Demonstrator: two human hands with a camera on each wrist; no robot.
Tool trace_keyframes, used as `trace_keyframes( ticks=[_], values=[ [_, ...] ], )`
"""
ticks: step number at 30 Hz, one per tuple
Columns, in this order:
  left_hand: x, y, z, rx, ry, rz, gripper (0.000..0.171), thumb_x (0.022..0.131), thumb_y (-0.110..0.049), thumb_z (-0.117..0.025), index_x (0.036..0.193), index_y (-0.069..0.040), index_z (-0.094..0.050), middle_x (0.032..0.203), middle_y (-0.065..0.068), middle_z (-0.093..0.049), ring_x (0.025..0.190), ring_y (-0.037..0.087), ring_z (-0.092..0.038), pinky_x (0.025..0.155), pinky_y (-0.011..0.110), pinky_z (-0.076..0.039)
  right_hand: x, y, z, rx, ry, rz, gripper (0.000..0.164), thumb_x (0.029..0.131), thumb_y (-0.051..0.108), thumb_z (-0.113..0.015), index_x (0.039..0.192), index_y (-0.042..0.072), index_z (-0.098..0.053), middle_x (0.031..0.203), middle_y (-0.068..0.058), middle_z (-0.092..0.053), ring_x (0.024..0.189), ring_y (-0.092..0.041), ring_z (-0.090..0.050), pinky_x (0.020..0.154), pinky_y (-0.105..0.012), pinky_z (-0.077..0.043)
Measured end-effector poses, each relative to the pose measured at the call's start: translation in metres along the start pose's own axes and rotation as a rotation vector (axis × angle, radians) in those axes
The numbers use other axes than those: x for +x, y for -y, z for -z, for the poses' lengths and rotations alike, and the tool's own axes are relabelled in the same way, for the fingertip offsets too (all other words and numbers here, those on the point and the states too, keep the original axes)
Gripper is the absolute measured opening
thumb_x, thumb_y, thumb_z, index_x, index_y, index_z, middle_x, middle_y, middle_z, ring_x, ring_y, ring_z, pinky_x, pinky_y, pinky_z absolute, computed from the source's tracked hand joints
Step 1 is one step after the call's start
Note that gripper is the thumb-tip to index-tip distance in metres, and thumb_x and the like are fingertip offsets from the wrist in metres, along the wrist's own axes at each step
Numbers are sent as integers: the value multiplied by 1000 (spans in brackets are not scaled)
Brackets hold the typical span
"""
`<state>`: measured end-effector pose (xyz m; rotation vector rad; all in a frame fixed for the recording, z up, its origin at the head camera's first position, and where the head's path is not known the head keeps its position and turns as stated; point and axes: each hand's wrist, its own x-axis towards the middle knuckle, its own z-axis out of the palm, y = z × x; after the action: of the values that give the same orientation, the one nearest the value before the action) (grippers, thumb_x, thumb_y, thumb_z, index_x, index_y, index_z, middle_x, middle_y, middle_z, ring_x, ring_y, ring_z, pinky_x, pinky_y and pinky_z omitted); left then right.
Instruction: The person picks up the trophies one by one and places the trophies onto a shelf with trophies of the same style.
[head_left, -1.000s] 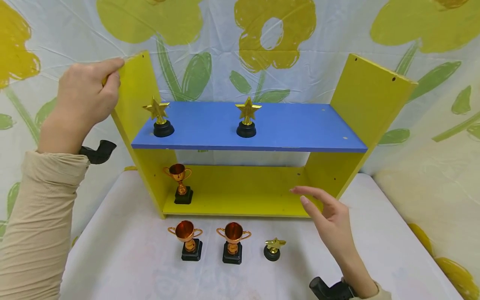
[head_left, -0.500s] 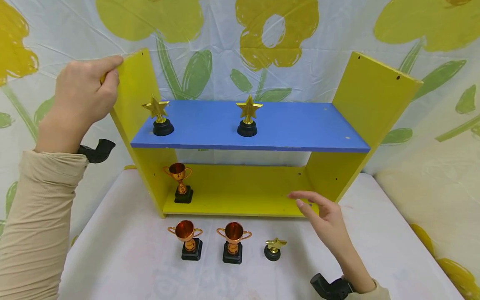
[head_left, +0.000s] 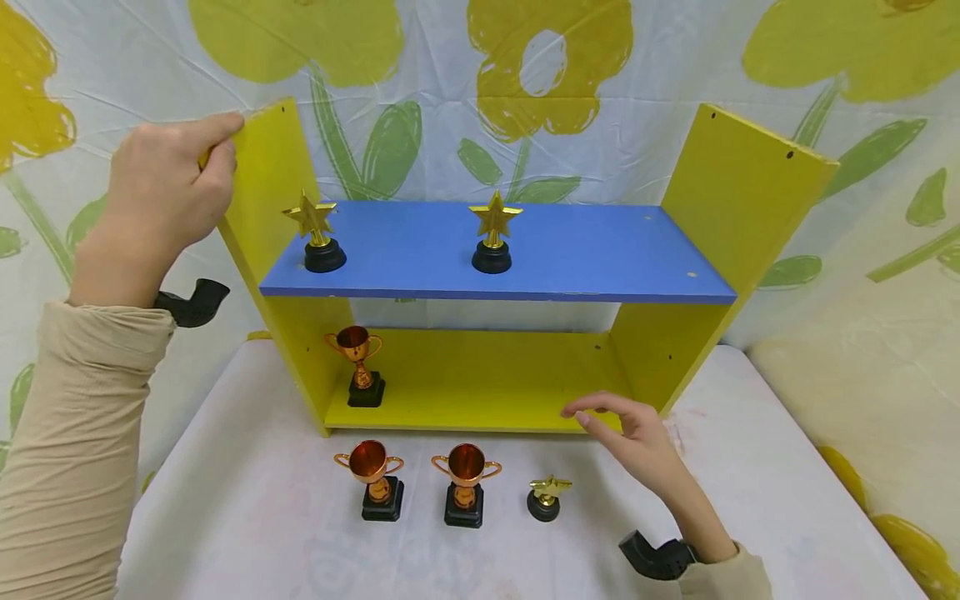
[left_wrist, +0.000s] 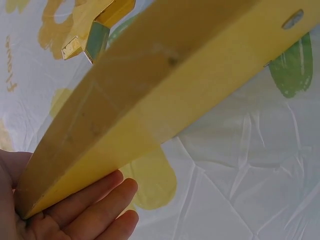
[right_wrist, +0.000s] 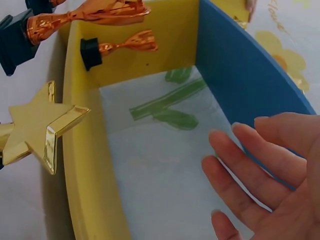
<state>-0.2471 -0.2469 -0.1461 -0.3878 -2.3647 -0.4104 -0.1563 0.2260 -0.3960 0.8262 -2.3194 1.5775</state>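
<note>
My left hand (head_left: 168, 187) grips the upper edge of the yellow left side panel (left_wrist: 125, 115) of a small shelf unit, thumb on one face and fingers on the other. My right hand (head_left: 633, 433) hovers before the lower yellow shelf (head_left: 480, 375), fingers relaxed and holding nothing. Nearest to it, a gold star trophy (head_left: 550, 496) stands on the table; the right wrist view shows its star (right_wrist: 42, 127). Left of that stand two copper cup trophies, one in the middle (head_left: 463, 483) and one farther left (head_left: 379, 479).
On the blue upper shelf (head_left: 592, 250) stand two star trophies, one at the left end (head_left: 318, 233) and one near the middle (head_left: 492, 233). A copper cup trophy (head_left: 362, 367) occupies the lower shelf's left end. The yellow right panel (head_left: 738, 192) rises opposite. Flowered cloth (head_left: 435, 50) hangs behind.
My right hand has moved down and slightly left, toward the star trophy on the table. The left hand keeps its grip on the panel, and the trophies stay where they were.
</note>
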Motion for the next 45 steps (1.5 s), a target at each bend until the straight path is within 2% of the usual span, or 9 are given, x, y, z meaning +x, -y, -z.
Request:
trace_keyframes(
  ticks=[9, 13, 18, 23, 27, 34, 38, 45],
  values=[
    [0, -1, 0, -8, -6, -4, 45, 100, -15, -35, 137, -8, -60, 131, 20, -60, 99, 50, -58, 82, 62, -39, -2, -7, 1, -133, 162, 84, 27, 92, -5, -63, 110, 14, -72, 103, 0, -73, 95, -16, -67, 88, -29, -50],
    [0, -2, 1, -4, -1, -4, 46, 100, -15, -35, 138, -8, -60, 130, 20, -61, 94, 49, -57, 79, 61, -39, -2, -9, 1, -160, 207, 89, 26, 92, -1, -65, 109, 17, -72, 103, 5, -72, 94, -13, -66, 86, -31, -52],
    [0, -2, 1, 5, 4, -8, 46, 100, -15, -34, 138, -8, -59, 130, 21, -61, 89, 48, -57, 73, 59, -38, -2, -12, 0, -185, 267, 128, 27, 92, -1, -65, 109, 18, -73, 102, 3, -73, 91, -13, -66, 79, -31, -54],
    [0, -1, 0, 8, 2, -12, 46, 100, -14, -34, 138, -8, -60, 129, 21, -62, 83, 45, -55, 69, 53, -36, -2, -14, 0, -205, 334, 144, 26, 93, 2, -64, 110, 20, -72, 105, 4, -73, 94, -13, -67, 81, -32, -54],
    [0, -1, 0, 7, -4, -12, 46, 100, -13, -34, 137, -8, -60, 129, 20, -62, 84, 45, -56, 69, 52, -35, -3, -14, 0, -221, 396, 111, 23, 92, 4, -67, 109, 19, -72, 106, 2, -73, 97, -15, -67, 84, -35, -53],
    [-1, -2, 1, 3, -8, -12, 46, 100, -14, -34, 137, -8, -60, 129, 20, -62, 85, 46, -56, 70, 54, -36, -3, -14, -5, -251, 509, -49, 20, 89, 26, -75, 108, 24, -74, 102, 12, -72, 96, -16, -67, 86, -40, -52],
    [-1, -2, 1, 6, -8, -16, 46, 100, -13, -34, 137, -7, -60, 128, 21, -62, 84, 45, -56, 70, 53, -35, -3, -16, -8, -294, 522, -45, 17, 88, 28, -76, 104, 25, -74, 99, 12, -72, 94, -13, -66, 85, -41, -53],
    [0, -2, 1, 5, -11, -23, 46, 99, -12, -34, 136, -6, -60, 128, 21, -62, 84, 45, -56, 71, 54, -36, -5, -18, -11, -315, 537, -20, 10, 87, 23, -77, 96, 17, -77, 93, 12, -71, 86, -13, -66, 80, -39, -53]
  ],
)
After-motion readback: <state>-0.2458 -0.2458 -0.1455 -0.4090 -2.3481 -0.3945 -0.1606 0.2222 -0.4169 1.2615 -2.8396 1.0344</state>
